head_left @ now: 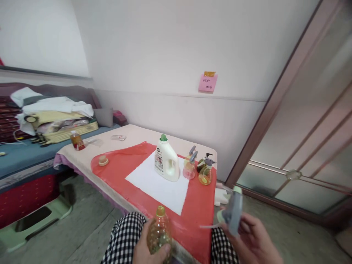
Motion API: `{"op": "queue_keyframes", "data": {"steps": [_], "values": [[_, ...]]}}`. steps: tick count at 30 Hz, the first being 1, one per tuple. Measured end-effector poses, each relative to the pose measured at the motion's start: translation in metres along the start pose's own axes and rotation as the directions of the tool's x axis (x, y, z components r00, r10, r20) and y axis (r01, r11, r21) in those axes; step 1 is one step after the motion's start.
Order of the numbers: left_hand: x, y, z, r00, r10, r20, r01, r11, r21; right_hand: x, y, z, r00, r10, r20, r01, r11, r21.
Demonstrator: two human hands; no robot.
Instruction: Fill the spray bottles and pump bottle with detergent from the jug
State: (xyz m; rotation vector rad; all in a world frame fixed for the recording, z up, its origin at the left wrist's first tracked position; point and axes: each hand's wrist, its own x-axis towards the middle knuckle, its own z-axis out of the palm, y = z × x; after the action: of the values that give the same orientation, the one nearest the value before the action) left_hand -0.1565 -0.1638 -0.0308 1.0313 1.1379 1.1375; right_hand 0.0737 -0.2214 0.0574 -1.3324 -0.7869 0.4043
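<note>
Clasping a yellowish bottle (160,228) occupies the left hand (146,249); the right hand (252,236) pinches a blurred, seemingly grey sprayer (235,212).

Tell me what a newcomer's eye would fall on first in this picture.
Probably the white jug with its green top, standing on a white sheet over the bright red covering on the table. Next, in the foreground, the see-through yellowish bottle in the person's left grip and the grey spray head in the right grip. The pink note also stands out against the pale wall.
</note>
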Motion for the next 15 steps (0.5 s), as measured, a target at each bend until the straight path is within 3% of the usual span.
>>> {"op": "queue_keyframes", "data": {"steps": [2,3,5,6,7,10,15], "values": [[0.008,0.007,-0.005,0.993,0.029,-0.113,-0.031,0.999,-0.016,0.003,0.024,0.015,0.973,-0.16,0.165,0.192,0.961,-0.2],[0.012,0.01,-0.008,0.986,0.039,-0.163,-0.042,0.999,-0.015,0.006,0.038,0.024,0.924,-0.253,0.285,0.336,0.895,-0.294],[0.02,0.014,-0.014,0.97,0.053,-0.236,-0.056,0.998,-0.007,0.013,0.067,0.044,0.72,-0.396,0.569,0.663,0.634,-0.398],[0.025,0.014,-0.016,0.964,0.057,-0.26,-0.06,0.998,-0.005,0.017,0.083,0.054,0.621,-0.428,0.656,0.771,0.482,-0.416],[0.029,0.014,-0.019,0.959,0.059,-0.278,-0.063,0.998,-0.003,0.02,0.097,0.064,0.552,-0.44,0.708,0.831,0.359,-0.425],[0.043,0.007,-0.023,0.952,0.067,-0.298,-0.069,0.998,0.003,0.028,0.136,0.093,0.495,-0.444,0.747,0.869,0.266,-0.418],[0.069,-0.006,-0.02,0.951,0.102,-0.292,-0.102,0.995,0.015,0.036,0.182,0.116,0.478,-0.433,0.764,0.877,0.282,-0.39]]}}
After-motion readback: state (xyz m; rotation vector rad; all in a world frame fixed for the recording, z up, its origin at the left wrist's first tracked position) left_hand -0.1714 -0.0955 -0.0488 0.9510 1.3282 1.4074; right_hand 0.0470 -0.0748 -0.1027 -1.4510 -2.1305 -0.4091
